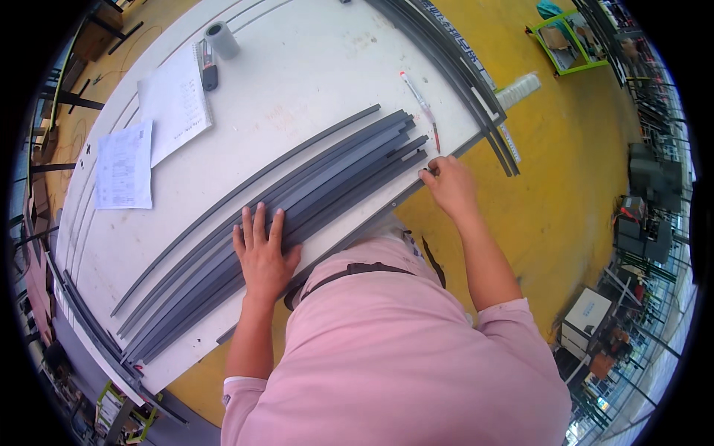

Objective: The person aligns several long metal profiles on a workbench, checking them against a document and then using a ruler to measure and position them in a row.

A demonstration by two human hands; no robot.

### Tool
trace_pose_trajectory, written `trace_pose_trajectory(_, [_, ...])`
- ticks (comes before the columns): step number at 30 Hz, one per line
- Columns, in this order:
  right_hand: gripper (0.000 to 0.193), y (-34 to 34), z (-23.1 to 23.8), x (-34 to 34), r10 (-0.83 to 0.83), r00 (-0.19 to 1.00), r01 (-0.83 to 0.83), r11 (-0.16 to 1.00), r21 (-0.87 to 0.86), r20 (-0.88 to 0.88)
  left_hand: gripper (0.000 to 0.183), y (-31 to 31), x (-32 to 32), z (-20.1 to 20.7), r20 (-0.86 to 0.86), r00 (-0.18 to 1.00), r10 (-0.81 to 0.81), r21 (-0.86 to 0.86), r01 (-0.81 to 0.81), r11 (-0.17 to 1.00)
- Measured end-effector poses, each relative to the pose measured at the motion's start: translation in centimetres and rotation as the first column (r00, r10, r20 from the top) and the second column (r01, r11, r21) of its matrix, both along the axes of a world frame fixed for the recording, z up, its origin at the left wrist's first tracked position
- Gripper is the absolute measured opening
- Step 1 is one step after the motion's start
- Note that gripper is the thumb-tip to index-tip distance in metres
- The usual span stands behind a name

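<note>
A bundle of long dark grey strips (327,173) lies side by side across the white table (297,74); one strip (245,189) sits slightly apart on its far side. My left hand (260,245) rests flat on the bundle near its middle, fingers spread. At the table's near right edge, my right hand (451,186) has thumb and fingertips pinched together, just past the strips' right ends. A tiny dark bit shows at the fingertips, too small to name. Just beyond that hand lie a red-tipped white marker (416,95) and a thin red pen-like stick (437,140).
More dark strips (446,59) line the table's right end, overhanging it. At the far left are papers (125,167), a notepad (175,104), a box cutter (210,73) and a grey tape roll (222,41). A green-framed cart (569,44) stands on the yellow floor.
</note>
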State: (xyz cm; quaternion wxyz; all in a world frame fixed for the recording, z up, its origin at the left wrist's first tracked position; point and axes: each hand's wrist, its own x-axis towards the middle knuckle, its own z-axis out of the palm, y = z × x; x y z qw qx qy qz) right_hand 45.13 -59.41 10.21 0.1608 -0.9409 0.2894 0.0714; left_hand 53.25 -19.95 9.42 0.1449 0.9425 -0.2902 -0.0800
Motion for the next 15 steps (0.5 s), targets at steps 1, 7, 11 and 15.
trace_pose_trajectory(1, [0.025, -0.3, 0.0, 0.5, 0.013, 0.999, -0.014, 1.000, -0.003, -0.049, 0.083, -0.3, 0.0, 0.3, -0.008, 1.000, 0.017, 0.001, -0.017, 1.000])
trace_pose_trajectory(7, [0.026, -5.4, -1.8, 2.6, 0.143, 0.988, -0.145, 0.989, -0.034, -0.050, 0.086, -2.8, -0.5, 1.7, -0.059, 0.987, 0.146, 0.045, -0.144, 0.989])
trace_pose_trajectory(11, [0.036, -8.4, -2.8, 3.7, 0.251, 0.954, -0.253, 0.968, -0.013, 0.166, 0.089, -4.4, -0.9, 2.7, -0.097, 0.972, 0.215, 0.091, -0.206, 0.974])
trace_pose_trajectory(15, [0.046, -10.4, -3.3, 6.1, 0.294, 0.932, -0.320, 0.942, 0.102, 0.213, 0.086, -6.3, -1.7, 3.3, -0.110, 0.937, 0.333, 0.154, -0.315, 0.937])
